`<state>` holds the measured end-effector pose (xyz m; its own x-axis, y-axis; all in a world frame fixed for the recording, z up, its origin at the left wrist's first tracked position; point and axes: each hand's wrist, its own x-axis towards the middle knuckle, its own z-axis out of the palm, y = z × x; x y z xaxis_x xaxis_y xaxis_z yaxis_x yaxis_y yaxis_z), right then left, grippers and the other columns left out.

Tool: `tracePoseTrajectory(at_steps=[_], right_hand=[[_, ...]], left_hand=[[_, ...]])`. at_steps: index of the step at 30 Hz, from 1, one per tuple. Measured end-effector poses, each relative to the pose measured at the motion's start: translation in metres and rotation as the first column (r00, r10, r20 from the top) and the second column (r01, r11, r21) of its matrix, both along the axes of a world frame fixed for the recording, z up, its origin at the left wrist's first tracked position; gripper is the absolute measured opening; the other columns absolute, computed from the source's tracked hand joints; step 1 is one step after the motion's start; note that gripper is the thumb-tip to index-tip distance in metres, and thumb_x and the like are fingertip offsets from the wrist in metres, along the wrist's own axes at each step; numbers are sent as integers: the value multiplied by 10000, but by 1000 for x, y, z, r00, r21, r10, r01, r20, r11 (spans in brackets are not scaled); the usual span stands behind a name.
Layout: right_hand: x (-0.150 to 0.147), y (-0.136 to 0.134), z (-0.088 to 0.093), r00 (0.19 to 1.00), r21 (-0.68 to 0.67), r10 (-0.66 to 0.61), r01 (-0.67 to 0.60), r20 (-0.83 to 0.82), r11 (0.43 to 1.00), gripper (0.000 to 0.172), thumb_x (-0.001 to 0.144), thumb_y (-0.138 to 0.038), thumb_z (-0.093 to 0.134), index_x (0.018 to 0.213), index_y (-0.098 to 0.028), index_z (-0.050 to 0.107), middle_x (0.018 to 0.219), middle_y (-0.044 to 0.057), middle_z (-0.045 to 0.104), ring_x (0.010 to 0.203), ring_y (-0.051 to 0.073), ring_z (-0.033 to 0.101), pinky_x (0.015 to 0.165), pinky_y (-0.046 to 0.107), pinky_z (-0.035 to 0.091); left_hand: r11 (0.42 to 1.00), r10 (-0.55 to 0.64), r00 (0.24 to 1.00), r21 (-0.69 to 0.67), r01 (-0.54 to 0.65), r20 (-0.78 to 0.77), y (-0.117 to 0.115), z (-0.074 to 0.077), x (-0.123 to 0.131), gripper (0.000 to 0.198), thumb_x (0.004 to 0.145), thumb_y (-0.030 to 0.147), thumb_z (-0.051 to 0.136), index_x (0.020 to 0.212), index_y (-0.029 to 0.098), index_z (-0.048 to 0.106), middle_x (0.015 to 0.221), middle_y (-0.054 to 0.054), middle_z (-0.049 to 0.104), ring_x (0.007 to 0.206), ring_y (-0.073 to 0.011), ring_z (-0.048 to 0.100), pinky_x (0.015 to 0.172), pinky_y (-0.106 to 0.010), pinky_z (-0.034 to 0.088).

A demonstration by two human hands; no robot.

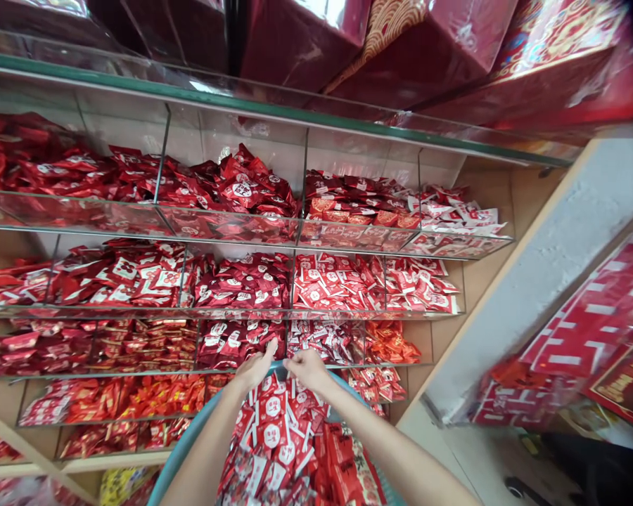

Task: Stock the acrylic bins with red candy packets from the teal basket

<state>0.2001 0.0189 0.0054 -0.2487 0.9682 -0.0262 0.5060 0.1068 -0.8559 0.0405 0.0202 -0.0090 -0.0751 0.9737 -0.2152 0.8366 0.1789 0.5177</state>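
Note:
Both my hands reach forward over the far rim of a teal basin (187, 443) heaped with red-and-white sachets (279, 436). My left hand (253, 369) has its fingers curled together at the front edge of a glass shelf bin. My right hand (309, 367) is pinched close beside it, fingertips almost touching the left. What either hand grips is hidden among the packets. Just beyond them lies a glass bin of dark red sachets (232, 343).
Tiered glass shelves (295, 242) with dividers hold piles of red sachets in several rows. Large red gift boxes (427, 49) sit on top. A grey pillar (548, 246) stands at right, with red packaged goods (591, 330) beyond it.

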Motion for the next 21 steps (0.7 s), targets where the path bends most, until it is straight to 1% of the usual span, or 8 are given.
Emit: tracePoseTrajectory(at_steps=[4, 7, 9, 11, 13, 15, 16, 21], right_hand=[[25, 3, 31, 1000, 175, 14, -19, 26, 984, 290, 706, -310, 531, 459, -159, 530, 430, -45, 468, 460, 72, 408, 492, 191, 304], [42, 5, 65, 998, 321, 54, -59, 25, 945, 303, 731, -334, 499, 487, -160, 540, 482, -28, 522, 496, 88, 453, 523, 198, 333], [52, 10, 90, 999, 392, 49, -48, 7, 919, 309, 743, -349, 481, 506, -162, 548, 504, -17, 546, 510, 98, 478, 530, 201, 346], [61, 19, 111, 1000, 467, -17, 7, 17, 884, 301, 749, -350, 472, 528, -167, 562, 524, -8, 568, 522, 109, 500, 534, 206, 352], [68, 32, 126, 988, 550, -144, 89, 59, 831, 267, 747, -336, 477, 567, -175, 591, 563, 1, 598, 549, 121, 525, 550, 214, 356], [74, 47, 134, 956, 584, -269, 152, 119, 797, 226, 736, -326, 497, 610, -187, 622, 609, 14, 626, 582, 135, 549, 561, 224, 355], [76, 54, 135, 941, 577, -305, 169, 147, 799, 209, 727, -326, 512, 622, -193, 634, 624, 21, 636, 596, 143, 559, 561, 228, 354], [76, 74, 127, 929, 520, -315, 173, 197, 836, 198, 683, -354, 587, 563, -208, 647, 592, 34, 640, 634, 159, 585, 554, 229, 353]], left_hand=[[1000, 7, 998, -6, -7, 69, 0, 0, 0, 787, 745, 680, 56, 920, 189, 645, 1050, -106, 646, 994, -273, 572, 803, -341, 424], [1000, 12, 996, -11, -11, 91, -2, 2, 2, 777, 743, 680, 54, 875, 203, 653, 1032, -101, 654, 988, -285, 572, 824, -371, 413], [1000, 7, 996, -16, -6, 94, -4, 4, 3, 790, 740, 683, 49, 886, 199, 656, 1052, -108, 646, 1004, -290, 566, 838, -373, 405], [1000, 3, 996, -23, -1, 92, -5, 6, 4, 807, 734, 689, 44, 912, 194, 655, 1082, -115, 632, 1025, -293, 556, 850, -370, 399], [1000, -2, 995, -23, 4, 98, -6, 8, 5, 819, 731, 693, 36, 944, 193, 649, 1104, -117, 621, 1045, -295, 544, 863, -373, 392], [1000, 2, 995, -26, 1, 101, -7, 10, 6, 833, 727, 696, 28, 970, 188, 642, 1119, -123, 612, 1069, -299, 528, 879, -383, 382], [1000, 6, 995, -29, -3, 99, -7, 10, 6, 842, 724, 699, 25, 978, 184, 640, 1125, -128, 608, 1076, -302, 522, 886, -388, 377], [999, 31, 995, -38, -28, 92, -5, 7, 6, 862, 696, 733, 28, 978, 191, 636, 1113, -132, 612, 1063, -312, 526, 884, -413, 377]])
